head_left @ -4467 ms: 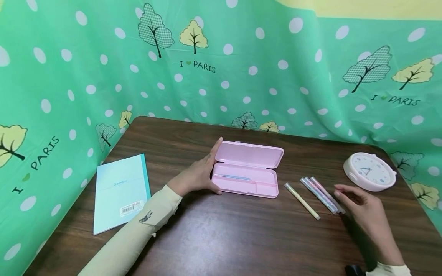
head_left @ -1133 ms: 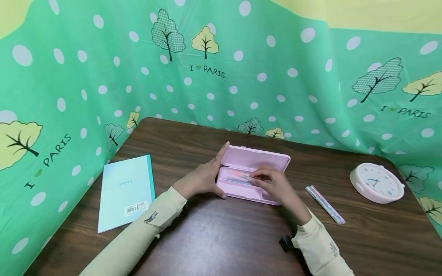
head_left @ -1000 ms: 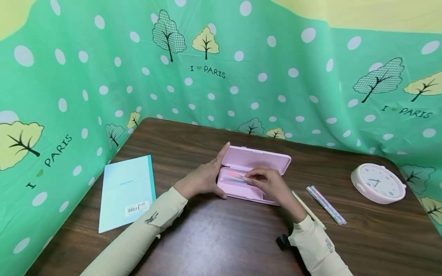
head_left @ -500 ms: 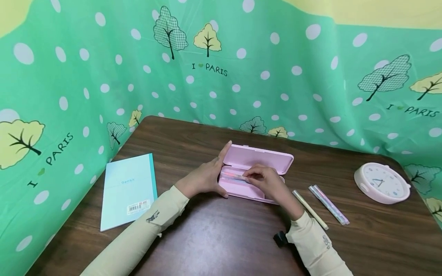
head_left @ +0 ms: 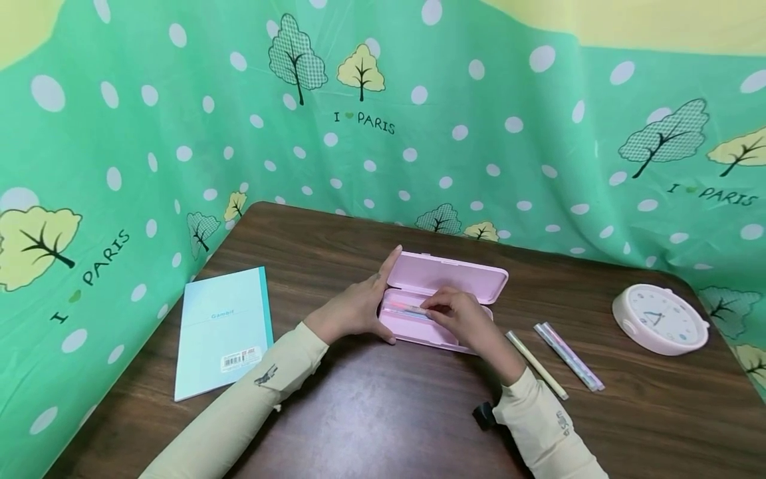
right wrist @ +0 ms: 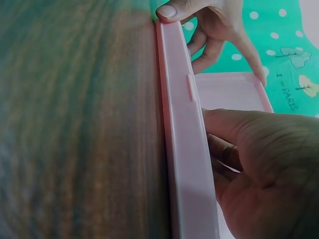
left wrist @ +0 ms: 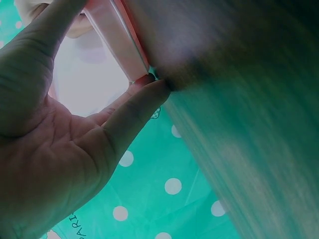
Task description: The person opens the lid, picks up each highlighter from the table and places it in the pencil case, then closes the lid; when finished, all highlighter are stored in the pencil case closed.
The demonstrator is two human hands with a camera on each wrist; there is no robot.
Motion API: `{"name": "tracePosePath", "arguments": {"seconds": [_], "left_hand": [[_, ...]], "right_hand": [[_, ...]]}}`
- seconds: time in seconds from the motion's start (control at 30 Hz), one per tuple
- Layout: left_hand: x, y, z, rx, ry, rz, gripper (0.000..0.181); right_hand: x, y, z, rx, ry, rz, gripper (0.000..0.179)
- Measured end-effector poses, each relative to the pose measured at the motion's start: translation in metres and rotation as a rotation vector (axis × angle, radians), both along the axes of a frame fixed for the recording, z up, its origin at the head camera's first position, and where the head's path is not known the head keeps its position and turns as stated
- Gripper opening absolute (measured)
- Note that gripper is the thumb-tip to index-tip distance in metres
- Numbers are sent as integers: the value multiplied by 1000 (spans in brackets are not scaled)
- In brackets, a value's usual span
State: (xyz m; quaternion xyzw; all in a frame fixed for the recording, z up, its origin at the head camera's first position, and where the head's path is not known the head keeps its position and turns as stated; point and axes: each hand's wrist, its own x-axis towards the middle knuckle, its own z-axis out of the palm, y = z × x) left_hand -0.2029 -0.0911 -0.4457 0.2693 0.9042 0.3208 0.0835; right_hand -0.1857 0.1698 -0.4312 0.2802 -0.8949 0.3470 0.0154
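Observation:
The pink pencil case point(head_left: 419, 331) lies with its lid up in the head view. My left hand point(head_left: 353, 309) holds its left end, thumb at the front corner and a straight finger up along the lid. In the right wrist view the left thumb point(right wrist: 172, 11) presses the case's front corner. Inside the back compartment, my right hand point(head_left: 461, 319) pinches a pen with a pinkish-orange end point(head_left: 405, 306). A blue pen point(head_left: 413, 315) lies below it, partly covered. The case wall hides the right fingertips in the right wrist view.
Right of the case lie a yellow pen point(head_left: 536, 364) and, beside it, a pair of pastel pens point(head_left: 568, 356). A pink-rimmed round clock point(head_left: 661, 319) stands at the far right. A light blue notebook point(head_left: 221, 332) lies at the left. A polka-dot curtain point(head_left: 419, 153) hangs behind the table.
My right hand has gone from the pens at the right into the case, bringing the pinkish pen. Over the last second it has barely moved. My left hand stays at the case's end.

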Motion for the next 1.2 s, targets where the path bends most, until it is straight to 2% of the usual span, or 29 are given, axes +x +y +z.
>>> {"name": "tracePosePath", "arguments": {"seconds": [0.13,0.17,0.27,0.33,0.37,0.43,0.5,0.57,0.6,0.7,0.8,1.03,1.2], "left_hand": [[11,2,20,-12,-22,-13,167],[11,1,20,-6,-10,-20,166],[8,1,14,-9,21,-23,167],[1,0,1,-10,59,-27,170],[0,0,0,-7,63,-27,170],[3,0,7,-4,30,-21,171],[4,0,9,-6,42,-23,170],[12,1,24,-4,14,-21,168],[13,1,26,-7,13,-21,168],[18,3,33,-20,0,-15,165],[20,4,35,-35,2,-9,163],[17,4,29,-15,-8,-14,164],[2,0,3,14,37,-24,170]], "right_hand": [[2,0,-1,35,10,3,12],[2,0,-1,40,14,0,12],[2,-1,-1,44,28,-1,11],[2,-2,-1,44,37,-1,11],[2,-2,-1,43,43,0,12],[2,-2,-1,44,46,-2,13],[2,-1,0,46,47,-5,13],[2,-1,1,46,42,-9,13],[2,-1,1,43,39,-10,14],[2,-1,1,17,44,-24,16],[2,0,2,-25,67,-42,17],[5,8,6,-83,55,-83,16],[9,23,9,-91,44,-122,13]]}}
